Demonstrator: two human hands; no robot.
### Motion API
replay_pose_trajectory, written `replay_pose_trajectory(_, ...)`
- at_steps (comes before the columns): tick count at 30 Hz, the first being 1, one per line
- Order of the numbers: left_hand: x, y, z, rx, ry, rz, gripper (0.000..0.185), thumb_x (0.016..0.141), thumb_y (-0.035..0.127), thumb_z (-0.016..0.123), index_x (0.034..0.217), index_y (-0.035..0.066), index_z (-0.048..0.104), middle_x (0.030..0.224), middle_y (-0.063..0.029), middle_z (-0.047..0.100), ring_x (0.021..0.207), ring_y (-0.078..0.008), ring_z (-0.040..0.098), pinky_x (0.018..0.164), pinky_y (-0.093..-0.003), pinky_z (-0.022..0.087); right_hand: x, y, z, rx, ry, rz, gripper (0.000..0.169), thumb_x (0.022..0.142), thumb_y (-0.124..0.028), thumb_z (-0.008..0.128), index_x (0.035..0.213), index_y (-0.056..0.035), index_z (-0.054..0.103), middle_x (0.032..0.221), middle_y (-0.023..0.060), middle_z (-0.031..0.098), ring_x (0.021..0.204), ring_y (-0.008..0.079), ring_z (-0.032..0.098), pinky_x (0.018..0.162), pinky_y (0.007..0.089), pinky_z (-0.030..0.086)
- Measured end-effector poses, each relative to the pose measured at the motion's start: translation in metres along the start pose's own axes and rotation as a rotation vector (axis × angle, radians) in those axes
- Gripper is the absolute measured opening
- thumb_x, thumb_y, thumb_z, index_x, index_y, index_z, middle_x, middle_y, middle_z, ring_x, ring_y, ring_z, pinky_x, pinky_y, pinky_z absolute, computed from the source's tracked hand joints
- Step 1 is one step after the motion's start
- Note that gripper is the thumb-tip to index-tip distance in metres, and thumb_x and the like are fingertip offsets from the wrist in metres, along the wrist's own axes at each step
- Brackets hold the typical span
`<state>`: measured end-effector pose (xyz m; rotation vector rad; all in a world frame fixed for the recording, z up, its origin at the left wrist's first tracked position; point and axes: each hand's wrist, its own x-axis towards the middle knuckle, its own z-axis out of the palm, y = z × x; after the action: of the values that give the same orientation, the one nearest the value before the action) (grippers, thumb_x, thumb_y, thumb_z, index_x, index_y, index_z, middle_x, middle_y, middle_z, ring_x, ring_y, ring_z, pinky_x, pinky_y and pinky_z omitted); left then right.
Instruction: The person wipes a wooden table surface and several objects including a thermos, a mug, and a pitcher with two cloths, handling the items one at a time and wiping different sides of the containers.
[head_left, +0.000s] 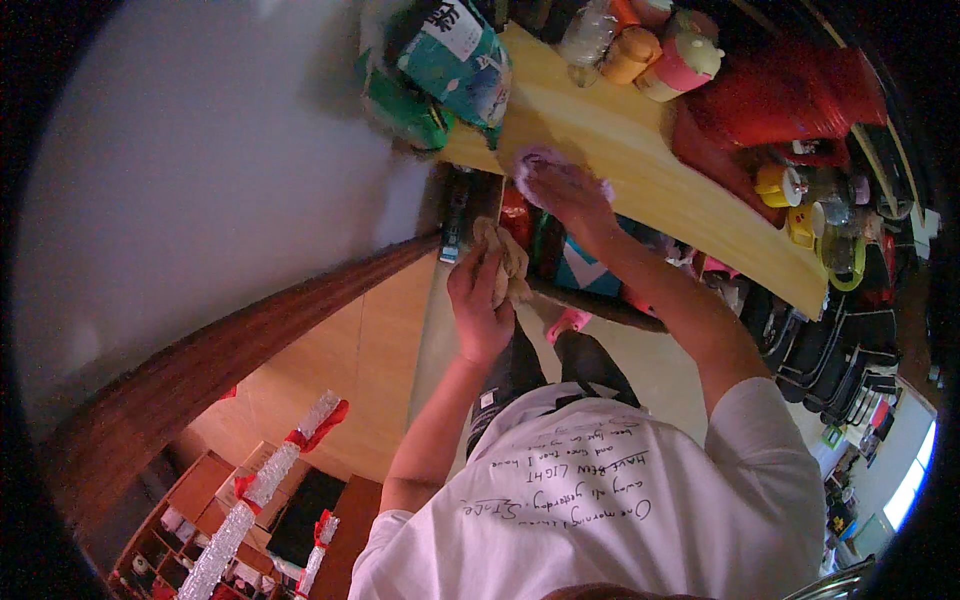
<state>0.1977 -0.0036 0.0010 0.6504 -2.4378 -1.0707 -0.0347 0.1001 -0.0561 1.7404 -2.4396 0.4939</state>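
Observation:
My right hand (566, 187) presses a pinkish-purple cloth (537, 159) against the pale wooden tabletop (622, 142), close to its near edge. The fingers lie over the cloth and hide part of it. Lower and to the left, my left hand (482, 300) grips a crumpled tan cloth (507, 259), held in the air off the table's edge. Just beyond the right hand, a teal printed bag (461, 71) stands on the table's left end, beside a green plastic package (405, 105).
A pink-and-cream cup (679, 66), an orange-lidded container (631, 55) and a red bag (795, 97) stand along the far side. Bottles and cups (806, 225) crowd the right end. Below the tabletop is an open space with packages (589, 262). A wall (225, 150) borders the left.

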Motion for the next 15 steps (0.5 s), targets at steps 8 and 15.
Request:
replay_pose_trajectory(8, -0.017, -0.017, 0.001, 0.004, 0.055, 0.008, 0.067, 0.069, -0.004, 0.060, 0.135, 0.007, 0.057, 0.140, -0.0199, 0.050, 0.126, -0.0418, 0.046, 0.110, -0.0486, 0.035, 0.090, -0.058, 0.009, 0.114, 0.151, -0.057, 0.036, 0.090, -0.015, 0.061, 0.125, -0.0201, 0.066, 0.130, 0.0054, 0.063, 0.113, 0.0273, 0.063, 0.086, 0.0455, 0.054)
replay_pose_trajectory(15, -0.009, 0.007, 0.008, 0.057, -0.047, 0.017, 0.066, 0.070, -0.004, 0.060, 0.135, 0.006, 0.058, 0.140, -0.0204, 0.050, 0.126, -0.0424, 0.046, 0.110, -0.0476, 0.036, 0.033, -0.019, 0.016, 0.071, 0.143, 0.007, 0.047, 0.085, -0.017, 0.061, 0.131, -0.0259, 0.061, 0.135, 0.0017, 0.061, 0.118, 0.0251, 0.060, 0.091, 0.0444, 0.051)
